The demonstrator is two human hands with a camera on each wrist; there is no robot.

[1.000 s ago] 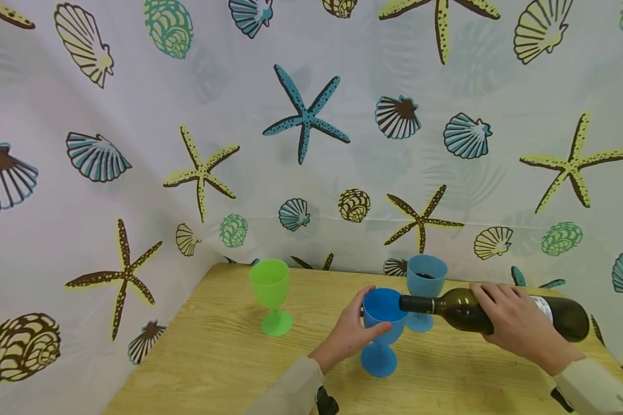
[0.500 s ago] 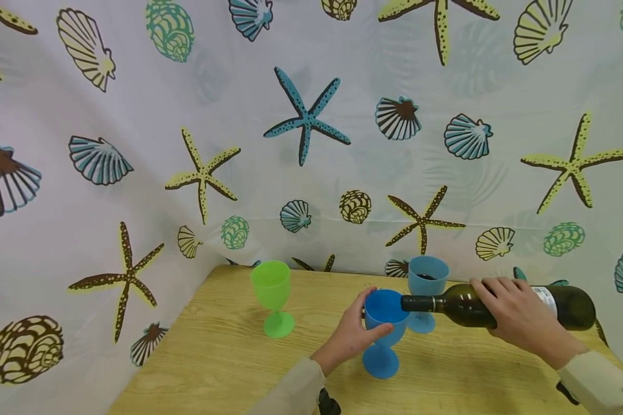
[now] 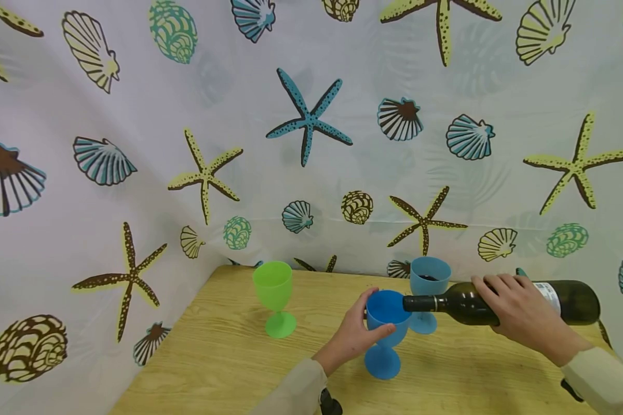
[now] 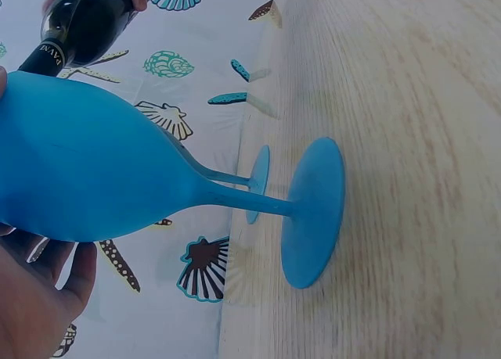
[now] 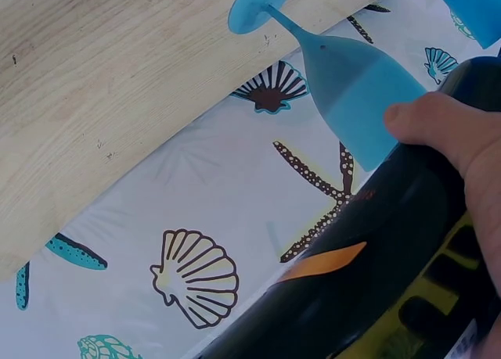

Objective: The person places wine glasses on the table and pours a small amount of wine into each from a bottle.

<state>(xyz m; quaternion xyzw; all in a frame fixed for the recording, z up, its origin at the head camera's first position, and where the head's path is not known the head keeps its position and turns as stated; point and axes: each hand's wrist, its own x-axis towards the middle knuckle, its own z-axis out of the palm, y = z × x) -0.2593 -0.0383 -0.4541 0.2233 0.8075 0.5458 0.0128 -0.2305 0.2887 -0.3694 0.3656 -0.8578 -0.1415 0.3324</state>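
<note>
At table [image 3: 213, 357]: bottle [image 3: 464, 304], likely heavy, best held mid-body, right hand [image 3: 521, 314] wrapped round; near goblet [image 4: 149, 167], likely light, left hand [image 3: 354, 329] curled round bowl [image 3: 400, 326].

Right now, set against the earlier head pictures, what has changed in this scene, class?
The right hand has raised the base end of the bottle, so it appears nearly level in the head view. Nothing was newly taken hold of or let go. The left hand still holds the near blue goblet; the far blue goblet and green goblet stayed put.
</note>
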